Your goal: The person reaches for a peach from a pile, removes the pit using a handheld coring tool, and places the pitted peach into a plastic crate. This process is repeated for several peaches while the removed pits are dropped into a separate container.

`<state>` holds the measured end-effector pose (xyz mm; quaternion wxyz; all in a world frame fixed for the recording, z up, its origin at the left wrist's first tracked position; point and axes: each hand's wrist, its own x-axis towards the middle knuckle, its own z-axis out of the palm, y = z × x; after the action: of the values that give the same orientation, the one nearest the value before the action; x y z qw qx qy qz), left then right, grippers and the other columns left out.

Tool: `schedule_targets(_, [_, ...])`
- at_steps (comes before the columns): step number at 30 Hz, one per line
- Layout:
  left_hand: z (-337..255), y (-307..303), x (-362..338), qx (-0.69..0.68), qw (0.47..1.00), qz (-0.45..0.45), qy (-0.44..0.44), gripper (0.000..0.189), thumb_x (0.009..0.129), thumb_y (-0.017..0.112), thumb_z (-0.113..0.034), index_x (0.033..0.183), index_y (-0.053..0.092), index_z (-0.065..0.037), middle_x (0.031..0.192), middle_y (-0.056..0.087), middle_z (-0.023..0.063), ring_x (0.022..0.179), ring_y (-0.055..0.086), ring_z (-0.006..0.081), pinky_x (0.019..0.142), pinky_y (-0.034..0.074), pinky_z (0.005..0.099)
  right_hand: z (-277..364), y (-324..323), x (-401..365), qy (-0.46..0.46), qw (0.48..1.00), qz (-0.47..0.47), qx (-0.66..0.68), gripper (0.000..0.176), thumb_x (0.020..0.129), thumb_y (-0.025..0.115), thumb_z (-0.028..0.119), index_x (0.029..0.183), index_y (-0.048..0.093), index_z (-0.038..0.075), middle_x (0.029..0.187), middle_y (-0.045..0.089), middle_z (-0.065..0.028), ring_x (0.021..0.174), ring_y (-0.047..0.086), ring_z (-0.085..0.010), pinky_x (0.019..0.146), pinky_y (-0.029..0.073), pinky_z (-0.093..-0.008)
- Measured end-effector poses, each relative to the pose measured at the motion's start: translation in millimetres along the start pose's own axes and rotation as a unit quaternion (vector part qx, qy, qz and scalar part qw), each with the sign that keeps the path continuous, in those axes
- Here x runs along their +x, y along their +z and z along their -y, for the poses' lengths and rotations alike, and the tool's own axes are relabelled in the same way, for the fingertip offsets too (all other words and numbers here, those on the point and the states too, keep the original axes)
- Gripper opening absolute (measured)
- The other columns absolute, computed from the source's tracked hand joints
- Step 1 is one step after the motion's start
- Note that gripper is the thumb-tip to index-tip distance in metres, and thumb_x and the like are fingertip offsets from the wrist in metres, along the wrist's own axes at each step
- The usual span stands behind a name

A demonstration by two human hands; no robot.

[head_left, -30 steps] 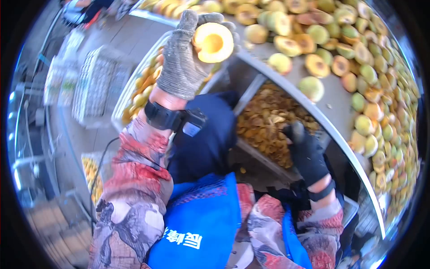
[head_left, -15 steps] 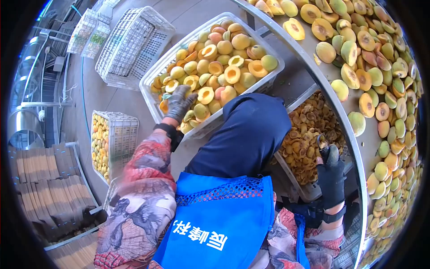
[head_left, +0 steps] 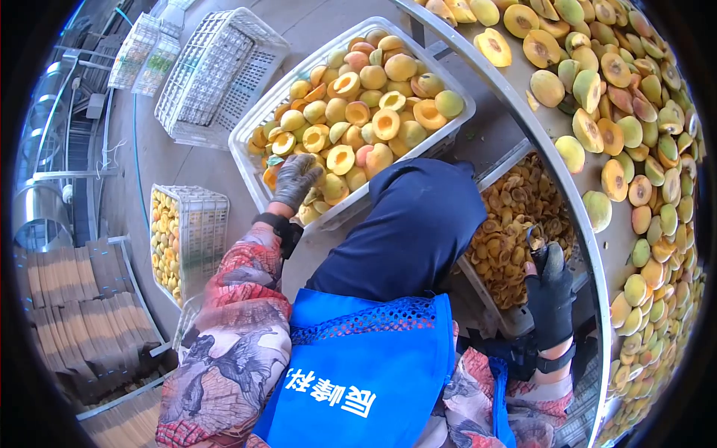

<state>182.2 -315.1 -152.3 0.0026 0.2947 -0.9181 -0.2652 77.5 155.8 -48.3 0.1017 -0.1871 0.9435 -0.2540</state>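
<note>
Your left hand (head_left: 297, 181), fingers slightly spread, touches fruit (head_left: 341, 159) in 1 crate (head_left: 244, 171); your right hand's (head_left: 551, 293) grip, by scraps (head_left: 509, 224), you cannot tell.

Two gloved hands, one left hand (head_left: 299, 179) and one right hand (head_left: 551, 295), are shown, with one dark band on each wrist, two in all. Two crates of fruit can be counted, one large crate (head_left: 249, 170) and one smaller crate (head_left: 205, 235), along with one container of brown trimmings (head_left: 517, 224) and one stack of pale crates (head_left: 213, 75) whose number cannot be told. On one desk (head_left: 554, 123), dozens of fruit pieces (head_left: 586, 131) are spread, too many to be counted exactly.
</note>
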Motion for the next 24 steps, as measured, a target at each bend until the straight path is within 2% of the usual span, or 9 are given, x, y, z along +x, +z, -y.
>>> schedule_targets(2, [5.4, -2.6, -0.9, -0.05, 0.998, 0.01, 0.025, 0.038, 0.074, 0.069, -0.022, 0.105, 0.059, -0.004, 0.102, 0.058, 0.0145, 0.099, 0.054, 0.0287, 0.087, 0.041, 0.0363, 3.9, -1.7, 1.8, -0.005, 1.0, -0.004, -0.009, 0.043, 0.078, 0.063, 0.008, 0.116, 0.046, -0.001, 0.088, 0.059, -0.0214, 0.079, 0.058, -0.0391, 0.067, 0.046, -0.0424])
schedule_targets(4, [6.3, -4.9, -4.2, 0.005, 0.997, 0.023, 0.08, 0.043, 0.071, 0.072, -0.02, 0.108, 0.057, -0.003, 0.104, 0.057, 0.0135, 0.1, 0.054, 0.0269, 0.087, 0.043, 0.0346, 1.3, 1.4, 0.7, -0.012, 1.0, -0.012, -0.018, 0.043, 0.078, 0.063, 0.008, 0.116, 0.046, -0.001, 0.088, 0.059, -0.0216, 0.079, 0.057, -0.0392, 0.067, 0.046, -0.0428])
schedule_targets(8, [3.5, 4.7, -8.0, 0.097, 0.992, 0.003, 0.079, 0.049, 0.069, 0.073, -0.016, 0.112, 0.054, -0.003, 0.104, 0.057, 0.0125, 0.101, 0.053, 0.0252, 0.087, 0.043, 0.0328, -1.1, 4.5, 3.4, -0.015, 1.0, -0.013, -0.001, 0.042, 0.078, 0.063, 0.008, 0.115, 0.046, -0.001, 0.087, 0.059, -0.0216, 0.079, 0.057, -0.0395, 0.067, 0.046, -0.0437])
schedule_targets(11, [9.4, 6.2, -3.6, 0.007, 1.0, 0.03, 0.006, 0.055, 0.064, 0.075, -0.017, 0.113, 0.054, -0.005, 0.107, 0.055, 0.0143, 0.102, 0.053, 0.0285, 0.088, 0.043, 0.0343, -2.6, 4.2, 4.3, -0.006, 1.0, -0.007, 0.007, 0.042, 0.077, 0.063, 0.008, 0.115, 0.046, 0.0, 0.087, 0.059, -0.0214, 0.079, 0.057, -0.0394, 0.067, 0.046, -0.0435])
schedule_targets(13, [8.5, -3.8, -2.3, -0.221, 0.968, 0.087, -0.085, 0.05, 0.065, 0.073, -0.01, 0.111, 0.055, -0.004, 0.107, 0.055, 0.0124, 0.104, 0.052, 0.0257, 0.089, 0.043, 0.0324, 1.8, 0.7, 5.0, -0.005, 1.0, -0.009, -0.003, 0.043, 0.077, 0.063, 0.007, 0.115, 0.046, 0.0, 0.087, 0.059, -0.0213, 0.078, 0.057, -0.0393, 0.066, 0.046, -0.0433])
schedule_targets(16, [6.7, -8.7, 1.6, -0.173, 0.978, 0.117, -0.031, 0.042, 0.068, 0.07, -0.005, 0.108, 0.058, -0.004, 0.108, 0.055, 0.0099, 0.106, 0.051, 0.0235, 0.089, 0.043, 0.0305, 0.1, 3.0, 3.8, -0.009, 1.0, 0.004, 0.008, 0.043, 0.077, 0.063, 0.007, 0.116, 0.045, 0.0, 0.087, 0.059, -0.0212, 0.078, 0.058, -0.0393, 0.066, 0.046, -0.043])
schedule_targets(17, [10.0, -2.9, 5.4, -0.072, 0.994, 0.08, 0.028, 0.038, 0.069, 0.068, -0.004, 0.106, 0.06, -0.006, 0.105, 0.056, 0.0089, 0.103, 0.052, 0.0248, 0.088, 0.043, 0.0312, -0.9, 3.5, 5.5, -0.012, 1.0, 0.01, 0.028, 0.043, 0.077, 0.063, 0.008, 0.116, 0.045, 0.0, 0.088, 0.059, -0.0211, 0.077, 0.058, -0.0394, 0.066, 0.046, -0.0431])
schedule_targets(21, [3.5, 4.5, 7.6, 0.045, 0.997, 0.047, 0.044, 0.039, 0.07, 0.068, -0.007, 0.108, 0.061, -0.008, 0.102, 0.056, 0.0099, 0.096, 0.054, 0.0247, 0.084, 0.044, 0.0323, -2.4, 6.5, 6.1, -0.005, 0.999, 0.0, 0.035, 0.042, 0.077, 0.063, 0.008, 0.115, 0.046, 0.001, 0.088, 0.06, -0.0206, 0.078, 0.058, -0.0392, 0.066, 0.046, -0.0429])
schedule_targets(24, [-0.5, 4.8, 7.5, 0.019, 0.996, 0.067, 0.048, 0.034, 0.068, 0.069, -0.01, 0.102, 0.063, -0.01, 0.098, 0.056, 0.0114, 0.093, 0.055, 0.0299, 0.083, 0.044, 0.0358, -6.7, 10.5, 4.3, -0.057, 0.997, -0.05, 0.013, 0.04, 0.077, 0.063, 0.007, 0.113, 0.047, 0.001, 0.088, 0.06, -0.0202, 0.077, 0.058, -0.0387, 0.064, 0.046, -0.043])
